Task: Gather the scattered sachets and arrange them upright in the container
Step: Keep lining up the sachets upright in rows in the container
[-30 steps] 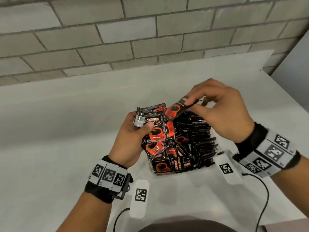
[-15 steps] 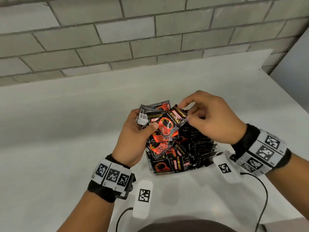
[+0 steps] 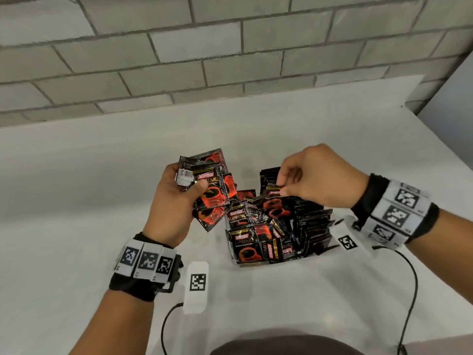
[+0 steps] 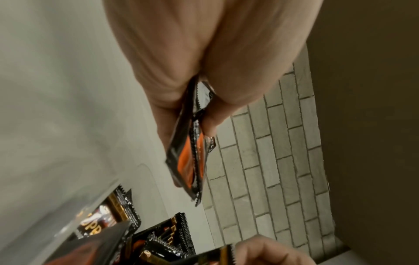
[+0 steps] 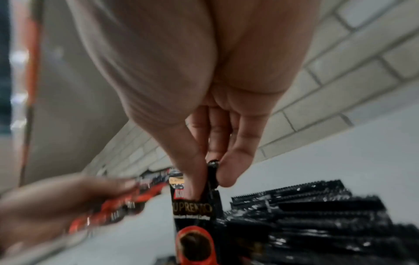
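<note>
Two hands sort black-and-red coffee sachets over a white table.

On the left, the left hand [image 3: 176,201] grips a fanned bunch of glossy black-and-red foil sachets [image 3: 210,190], thumb pressed across their fronts, held above the white tabletop [image 3: 76,201] just left of the clear plastic container [image 3: 231,248]. The container sits near the middle of the table, with loose sachets [image 3: 252,240] jumbled in its left part and a row of upright black sachets [image 3: 313,226] packed edge-on in its right part. Farther right, the right hand [image 3: 317,178] pinches the top edge of a single black-and-red sachet [image 3: 277,201] between thumb and fingertips, hanging it upright over the container beside the row.
</note>
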`<control>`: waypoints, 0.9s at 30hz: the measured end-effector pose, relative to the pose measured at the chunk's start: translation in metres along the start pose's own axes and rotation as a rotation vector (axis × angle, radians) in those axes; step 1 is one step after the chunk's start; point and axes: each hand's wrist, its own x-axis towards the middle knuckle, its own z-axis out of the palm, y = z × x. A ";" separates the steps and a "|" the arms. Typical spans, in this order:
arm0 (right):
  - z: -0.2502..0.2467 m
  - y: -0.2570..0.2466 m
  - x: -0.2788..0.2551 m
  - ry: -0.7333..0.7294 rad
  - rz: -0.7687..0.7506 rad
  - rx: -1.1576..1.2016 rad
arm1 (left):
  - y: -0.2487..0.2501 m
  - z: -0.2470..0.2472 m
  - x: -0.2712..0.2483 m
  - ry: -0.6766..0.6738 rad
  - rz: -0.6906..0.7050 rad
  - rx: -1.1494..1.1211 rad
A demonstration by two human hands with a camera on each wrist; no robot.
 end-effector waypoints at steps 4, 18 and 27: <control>0.023 0.003 0.005 -0.077 -0.147 -0.338 | -0.002 0.001 -0.001 -0.024 -0.023 -0.029; 0.032 0.004 0.013 -0.278 -0.311 -0.682 | -0.005 0.002 -0.001 -0.045 -0.033 -0.033; 0.033 0.003 0.016 -0.317 -0.232 -0.694 | -0.006 0.002 -0.002 -0.057 -0.041 -0.030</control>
